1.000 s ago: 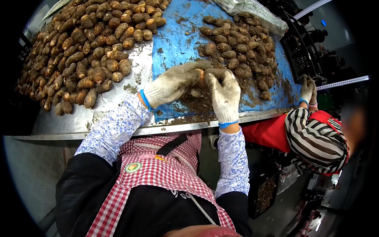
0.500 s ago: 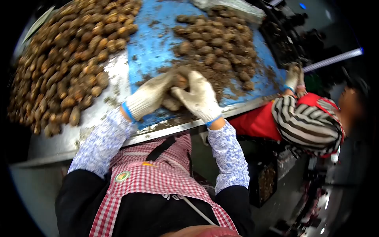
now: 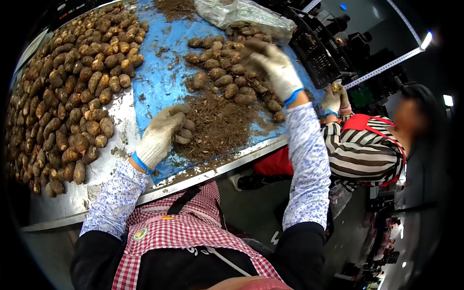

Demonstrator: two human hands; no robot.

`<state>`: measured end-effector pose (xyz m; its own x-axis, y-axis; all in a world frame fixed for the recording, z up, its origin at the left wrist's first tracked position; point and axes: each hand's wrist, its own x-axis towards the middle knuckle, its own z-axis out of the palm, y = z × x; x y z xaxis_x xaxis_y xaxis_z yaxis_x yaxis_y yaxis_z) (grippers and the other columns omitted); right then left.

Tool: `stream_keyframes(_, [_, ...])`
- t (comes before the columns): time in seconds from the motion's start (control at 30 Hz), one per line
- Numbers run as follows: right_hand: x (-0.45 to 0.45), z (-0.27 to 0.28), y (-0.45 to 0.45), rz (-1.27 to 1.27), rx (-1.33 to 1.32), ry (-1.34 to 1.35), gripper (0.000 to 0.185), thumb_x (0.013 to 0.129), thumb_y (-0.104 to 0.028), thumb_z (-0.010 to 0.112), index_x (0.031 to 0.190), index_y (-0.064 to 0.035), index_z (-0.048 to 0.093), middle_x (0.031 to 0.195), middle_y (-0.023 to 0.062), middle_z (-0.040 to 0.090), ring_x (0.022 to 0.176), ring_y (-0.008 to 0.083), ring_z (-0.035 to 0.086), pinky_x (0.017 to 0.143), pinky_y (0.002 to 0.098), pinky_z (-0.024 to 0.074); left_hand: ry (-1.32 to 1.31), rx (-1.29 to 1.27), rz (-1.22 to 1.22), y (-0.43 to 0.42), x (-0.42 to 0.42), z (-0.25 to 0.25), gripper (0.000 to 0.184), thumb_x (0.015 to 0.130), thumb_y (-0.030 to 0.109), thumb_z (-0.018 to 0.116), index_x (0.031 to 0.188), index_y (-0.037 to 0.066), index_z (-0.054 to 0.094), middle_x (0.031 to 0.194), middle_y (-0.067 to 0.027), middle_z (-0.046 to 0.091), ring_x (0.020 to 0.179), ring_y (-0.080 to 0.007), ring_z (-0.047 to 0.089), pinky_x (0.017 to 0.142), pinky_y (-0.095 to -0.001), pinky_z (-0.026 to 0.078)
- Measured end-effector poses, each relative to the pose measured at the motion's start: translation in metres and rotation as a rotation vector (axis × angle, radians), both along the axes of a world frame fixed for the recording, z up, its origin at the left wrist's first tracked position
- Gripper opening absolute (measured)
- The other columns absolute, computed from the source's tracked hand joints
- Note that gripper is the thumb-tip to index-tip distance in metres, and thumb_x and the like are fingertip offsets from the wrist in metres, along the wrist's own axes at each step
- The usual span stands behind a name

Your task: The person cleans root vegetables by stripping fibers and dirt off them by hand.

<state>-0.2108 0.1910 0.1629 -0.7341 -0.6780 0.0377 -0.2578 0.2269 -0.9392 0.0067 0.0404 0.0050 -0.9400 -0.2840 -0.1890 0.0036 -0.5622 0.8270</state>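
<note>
The right hand's [image 3: 270, 64] blurred fingers are parted above hairy, soil-caked taro corms [image 3: 223, 80]; the left hand's [image 3: 166, 129] half-curl (grip: cannot tell) is beside root debris [image 3: 218, 126]. Corms look firm, fairly light, gritty; best grasped round the middle.

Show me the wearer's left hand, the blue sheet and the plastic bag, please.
Left hand [image 3: 163, 129]: head view, on the back of the glove.
Blue sheet [image 3: 151, 77]: head view, on a bare patch.
Plastic bag [image 3: 244, 15]: head view, on its crumpled middle.
</note>
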Motion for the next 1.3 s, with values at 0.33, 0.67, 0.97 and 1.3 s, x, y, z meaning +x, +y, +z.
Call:
stream_keyframes(0.33, [-0.053, -0.117, -0.006, -0.099, 0.43, 0.759, 0.031, 0.091, -0.032, 0.066, 0.076, -0.005, 0.06, 0.067, 0.0115, 0.064, 0.061, 0.0242, 0.061, 0.06, 0.0365, 0.0508, -0.093, -0.726, 0.051, -0.007, 0.003, 0.005, 0.031, 0.095, 0.009, 0.05, 0.124, 0.0, 0.058, 0.092, -0.0069, 0.065, 0.071, -0.0093, 0.053, 0.062, -0.023, 0.044])
stream_keyframes(0.67, [-0.023, -0.164, -0.104, 0.166, 0.73, 0.676, 0.065, 0.08, -0.041, 0.072, 0.127, -0.0003, 0.052, 0.118, 0.025, 0.062, 0.108, 0.0389, 0.061, 0.093, 0.043, 0.0505, -0.085, -1.116, 0.217, 0.001, -0.014, 0.008, 0.038, 0.09, 0.009, 0.06, 0.128, 0.006, 0.057, 0.121, -0.0164, 0.061, 0.109, -0.0275, 0.061, 0.096, -0.0377, 0.049])
stream_keyframes(0.97, [0.071, -0.116, -0.04, 0.264, 0.02, 0.393, 0.05, 0.077, -0.025, 0.08, 0.111, 0.0005, 0.052, 0.103, 0.0171, 0.065, 0.096, 0.0229, 0.065, 0.085, 0.0344, 0.0535, 0.1, 0.515, 0.042, -0.009, -0.024, -0.014, 0.043, 0.104, 0.039, 0.038, 0.128, 0.007, 0.052, 0.118, -0.0121, 0.062, 0.104, -0.0278, 0.064, 0.08, -0.0404, 0.058])
stream_keyframes(1.3, [0.109, -0.116, -0.011, 0.205, 0.24, 0.94, 0.031, 0.085, -0.024, 0.067, 0.104, -0.0004, 0.061, 0.092, 0.0175, 0.064, 0.077, 0.0314, 0.066, 0.064, 0.0403, 0.0542, -0.031, 0.014, -0.109, -0.001, -0.023, -0.026, 0.032, 0.103, 0.032, 0.043, 0.107, 0.004, 0.059, 0.084, -0.0087, 0.067, 0.054, -0.0191, 0.061, 0.048, -0.0287, 0.051])
